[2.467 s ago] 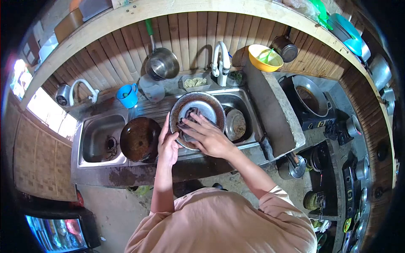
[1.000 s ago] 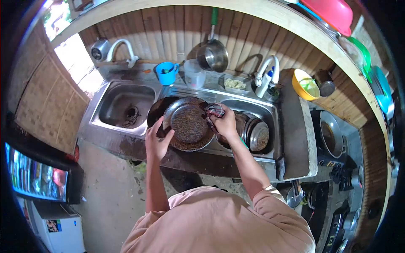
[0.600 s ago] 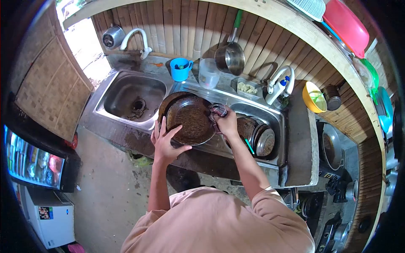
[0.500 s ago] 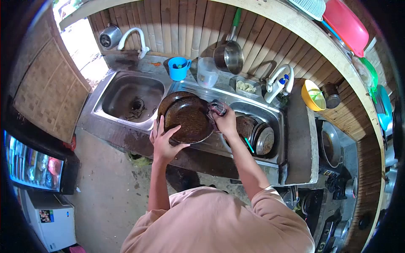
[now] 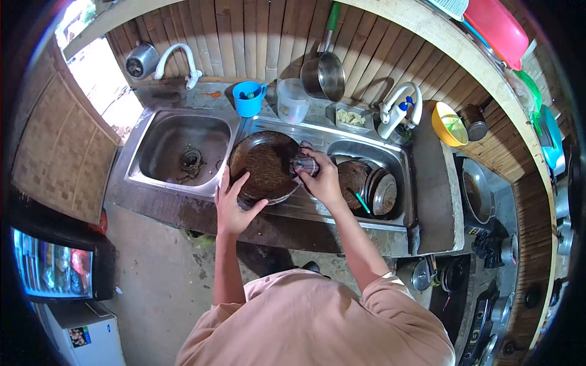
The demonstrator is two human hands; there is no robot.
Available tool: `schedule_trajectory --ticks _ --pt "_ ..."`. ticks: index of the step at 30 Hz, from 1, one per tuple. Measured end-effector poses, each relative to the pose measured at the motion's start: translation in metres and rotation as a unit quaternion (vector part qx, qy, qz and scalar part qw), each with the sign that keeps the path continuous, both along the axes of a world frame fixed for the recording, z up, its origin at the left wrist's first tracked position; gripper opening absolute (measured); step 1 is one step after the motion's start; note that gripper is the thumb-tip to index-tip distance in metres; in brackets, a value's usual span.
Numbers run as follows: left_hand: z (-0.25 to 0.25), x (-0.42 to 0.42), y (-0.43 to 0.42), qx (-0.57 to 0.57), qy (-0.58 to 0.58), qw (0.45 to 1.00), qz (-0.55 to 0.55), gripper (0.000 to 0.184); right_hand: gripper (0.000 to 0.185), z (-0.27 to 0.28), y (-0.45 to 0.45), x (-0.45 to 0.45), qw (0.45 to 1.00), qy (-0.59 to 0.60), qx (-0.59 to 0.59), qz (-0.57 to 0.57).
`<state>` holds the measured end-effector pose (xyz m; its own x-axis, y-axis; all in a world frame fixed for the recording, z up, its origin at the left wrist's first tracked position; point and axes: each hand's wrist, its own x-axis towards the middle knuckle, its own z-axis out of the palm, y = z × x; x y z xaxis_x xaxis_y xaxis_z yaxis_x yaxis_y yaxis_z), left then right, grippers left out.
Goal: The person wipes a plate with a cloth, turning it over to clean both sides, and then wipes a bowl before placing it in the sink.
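A round, brown, speckled plate (image 5: 262, 161) lies over the metal drainboard between two sinks, its pale rim edge showing at the near side. My left hand (image 5: 235, 204) is at its near left rim, fingers and thumb spread apart and touching the edge. My right hand (image 5: 321, 180) is closed on a dark, patterned, crumpled cloth (image 5: 304, 160) at the plate's right rim. Whatever lies beneath the plate is mostly hidden. To the right, several brown plates and a metal-coloured round dish (image 5: 384, 194) stand tilted in the right sink (image 5: 403, 165), beside a bright green stick (image 5: 362, 202).
The left sink (image 5: 143, 146) has scraps around its drain. Behind the drainboard stand a blue mug (image 5: 248, 105), a clear plastic container (image 5: 293, 102) and a hanging saucepan (image 5: 323, 76). White faucets (image 5: 178, 58) rise behind the sinks. A yellow bowl (image 5: 448, 125) sits at right.
The upper plate has come down and lines up over the other brown plate that showed behind it. My left fingers have spread out to the rim. The whole view has shifted slightly.
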<state>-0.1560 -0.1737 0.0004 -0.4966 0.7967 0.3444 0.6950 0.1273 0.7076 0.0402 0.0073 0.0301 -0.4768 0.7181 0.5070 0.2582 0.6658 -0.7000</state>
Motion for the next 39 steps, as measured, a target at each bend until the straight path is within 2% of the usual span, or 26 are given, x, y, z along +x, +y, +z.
schedule_trajectory --ticks 6,9,12,13,16,17,20,22,24,26,27,31,34,39 --pt "0.006 -0.008 -0.001 0.013 -0.003 1.0 0.001 0.087 0.055 0.001 -0.012 -0.004 0.998 -0.054 -0.008 0.042" --pt "0.01 -0.008 0.0 0.004 -0.006 1.0 0.008 0.081 0.056 0.008 -0.018 -0.001 0.997 -0.065 -0.005 0.029" --pt "0.013 -0.005 0.005 0.033 0.051 0.997 0.041 0.071 0.058 0.014 -0.026 0.006 0.996 -0.085 0.014 -0.005" --pt "0.018 0.0 0.008 0.065 0.072 0.994 0.047 0.061 0.059 0.016 -0.028 0.008 0.996 -0.085 0.033 -0.016" --pt "0.038 0.016 0.017 0.11 0.003 0.994 -0.022 0.053 0.063 0.026 -0.038 0.015 0.993 -0.086 0.074 -0.038" --pt "0.049 0.028 0.021 0.123 0.012 0.992 -0.037 0.047 0.065 0.031 -0.041 0.017 0.992 -0.086 0.086 -0.044" --pt "0.061 0.06 0.037 0.137 -0.09 0.976 -0.14 0.058 0.07 0.043 -0.046 0.024 0.99 -0.057 0.123 -0.03" --pt "0.067 0.08 0.045 0.065 -0.211 0.956 -0.195 0.072 0.079 0.046 -0.051 0.035 0.989 -0.077 0.12 -0.033" --pt "0.057 0.095 0.058 0.03 -0.415 0.876 -0.244 0.069 0.083 0.053 -0.059 0.045 0.991 -0.071 0.103 -0.038" --pt "0.035 0.108 0.073 0.1 -0.421 0.861 -0.269 0.061 0.083 0.047 -0.059 0.056 0.99 -0.074 0.121 -0.024" --pt "0.034 0.115 0.078 0.115 -0.432 0.856 -0.259 0.051 0.083 0.045 -0.061 0.063 0.991 -0.08 0.107 -0.028" --pt "0.031 0.132 0.09 0.046 -0.445 0.861 -0.241 0.041 0.087 0.044 -0.068 0.095 0.991 -0.116 0.06 -0.017" --pt "0.026 0.15 0.097 0.005 -0.492 0.833 -0.252 0.038 0.09 0.033 -0.067 0.119 0.989 -0.139 0.023 -0.034" --pt "0.003 0.174 0.124 -0.032 -0.413 0.856 -0.31 0.039 0.086 0.015 -0.058 0.153 0.988 -0.141 0.021 -0.063"
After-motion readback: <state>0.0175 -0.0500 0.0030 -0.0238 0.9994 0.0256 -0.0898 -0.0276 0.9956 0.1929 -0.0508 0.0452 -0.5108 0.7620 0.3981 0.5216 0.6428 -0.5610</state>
